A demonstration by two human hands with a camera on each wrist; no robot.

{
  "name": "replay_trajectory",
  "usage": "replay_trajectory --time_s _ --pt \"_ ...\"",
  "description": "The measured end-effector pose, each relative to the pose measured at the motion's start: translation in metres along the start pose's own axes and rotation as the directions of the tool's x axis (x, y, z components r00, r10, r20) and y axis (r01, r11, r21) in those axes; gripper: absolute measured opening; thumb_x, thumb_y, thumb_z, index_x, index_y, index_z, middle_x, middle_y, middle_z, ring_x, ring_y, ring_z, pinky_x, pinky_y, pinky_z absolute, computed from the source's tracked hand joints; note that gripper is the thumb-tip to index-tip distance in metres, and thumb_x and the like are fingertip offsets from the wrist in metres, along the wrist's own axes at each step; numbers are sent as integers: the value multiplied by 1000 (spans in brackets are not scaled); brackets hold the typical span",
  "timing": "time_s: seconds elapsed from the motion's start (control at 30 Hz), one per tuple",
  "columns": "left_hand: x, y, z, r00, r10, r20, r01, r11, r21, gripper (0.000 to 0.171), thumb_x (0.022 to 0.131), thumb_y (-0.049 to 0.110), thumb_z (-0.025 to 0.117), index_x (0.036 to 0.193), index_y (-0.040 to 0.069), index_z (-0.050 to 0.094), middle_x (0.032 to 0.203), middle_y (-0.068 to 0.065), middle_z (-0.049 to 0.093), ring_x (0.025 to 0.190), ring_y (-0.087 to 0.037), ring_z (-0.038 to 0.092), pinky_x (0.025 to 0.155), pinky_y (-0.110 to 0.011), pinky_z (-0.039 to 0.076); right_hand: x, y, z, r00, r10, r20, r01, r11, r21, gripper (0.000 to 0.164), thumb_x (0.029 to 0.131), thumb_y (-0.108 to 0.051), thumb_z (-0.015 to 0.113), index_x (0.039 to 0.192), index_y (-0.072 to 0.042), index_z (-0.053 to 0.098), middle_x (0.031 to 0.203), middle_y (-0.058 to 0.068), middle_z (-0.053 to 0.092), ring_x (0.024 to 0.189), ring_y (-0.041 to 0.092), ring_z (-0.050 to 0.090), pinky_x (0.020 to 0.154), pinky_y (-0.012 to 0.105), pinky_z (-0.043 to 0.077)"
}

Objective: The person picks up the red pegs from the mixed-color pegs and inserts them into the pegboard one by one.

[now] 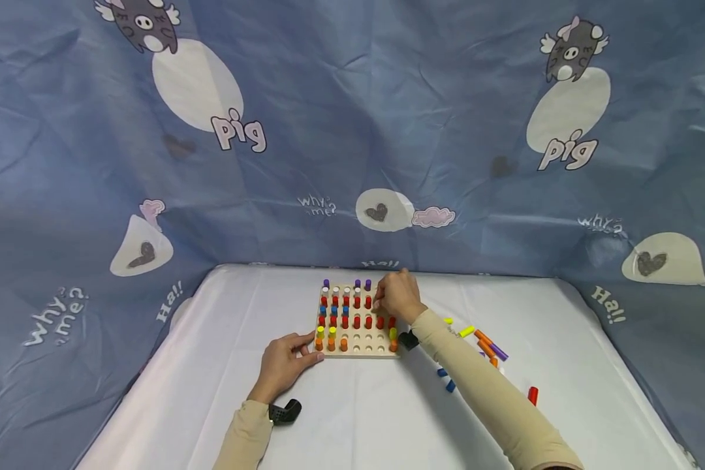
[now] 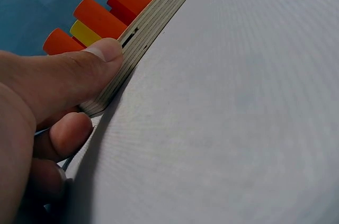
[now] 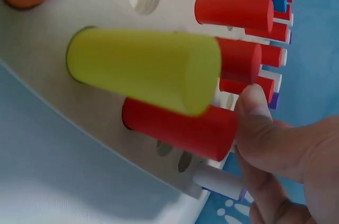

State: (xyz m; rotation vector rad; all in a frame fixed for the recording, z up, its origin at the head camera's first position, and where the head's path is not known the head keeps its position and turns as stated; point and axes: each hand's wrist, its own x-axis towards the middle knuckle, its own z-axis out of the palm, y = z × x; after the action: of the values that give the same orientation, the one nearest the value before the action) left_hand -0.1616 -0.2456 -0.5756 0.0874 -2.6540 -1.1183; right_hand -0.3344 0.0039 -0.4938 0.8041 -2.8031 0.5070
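Observation:
A wooden pegboard (image 1: pixel 361 356) holds rows of coloured pegs: purple and white at the back, then red, blue, red, yellow and orange at the front. My left hand (image 1: pixel 284 365) grips its front left corner, thumb against the front edge (image 2: pixel 130 41) and other fingers round the left side. My right hand (image 1: pixel 399 295) is bent over the back right part of the board. In the right wrist view its thumb (image 3: pixel 254 102) appears beside a red peg (image 3: pixel 246 85), near a white peg (image 3: pixel 220 180). Whether anything sits between those fingers is hidden.
Loose pegs lie right of the board: a yellow peg (image 1: pixel 467 331), a purple peg (image 1: pixel 498 352), orange pegs (image 1: pixel 485 347), blue pegs (image 1: pixel 450 386) and a red peg (image 1: pixel 532 395). My right forearm (image 1: pixel 482 385) crosses over that area. A patterned blue curtain (image 1: pixel 305 163) hangs behind the white table (image 1: pixel 352 418).

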Motion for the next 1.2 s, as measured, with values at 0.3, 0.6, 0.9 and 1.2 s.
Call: replay_trajectory --time_s 0.3,0.6,0.9,1.2 --pt "0 0 1 1000 -1 -8 1 1000 -6 49 81 29 93 125 12 79 70 13 58 58 -5 41 56 -24 32 5 -7 -3 992 22 124 -13 997 -76 18 83 -14 90 70 -18 79 77 -4 78 90 28 65 92 48 47" --pt "1 1 0 1000 17 -7 -17 1000 -4 51 81 31 93 126 11 79 70 13 58 58 -4 41 56 -23 31 3 -11 -6 994 -24 105 38 990 -135 13 83 -14 90 73 -18 82 86 0 80 93 32 63 83 47 49" --pt "-1 0 -5 1000 -12 0 12 1000 -13 51 82 31 93 127 12 79 71 12 59 59 -6 41 59 -25 31 -2 -3 -13 978 -190 84 190 982 0 9 81 -5 89 88 -10 87 92 6 83 84 29 73 86 45 43" --pt "0 1 -3 1000 -13 -2 13 1000 -9 51 82 30 93 127 13 79 71 12 59 58 -6 41 59 -25 32 -13 5 -44 974 -207 92 207 978 18 29 77 -9 93 105 -9 85 87 4 82 91 31 64 82 46 49"
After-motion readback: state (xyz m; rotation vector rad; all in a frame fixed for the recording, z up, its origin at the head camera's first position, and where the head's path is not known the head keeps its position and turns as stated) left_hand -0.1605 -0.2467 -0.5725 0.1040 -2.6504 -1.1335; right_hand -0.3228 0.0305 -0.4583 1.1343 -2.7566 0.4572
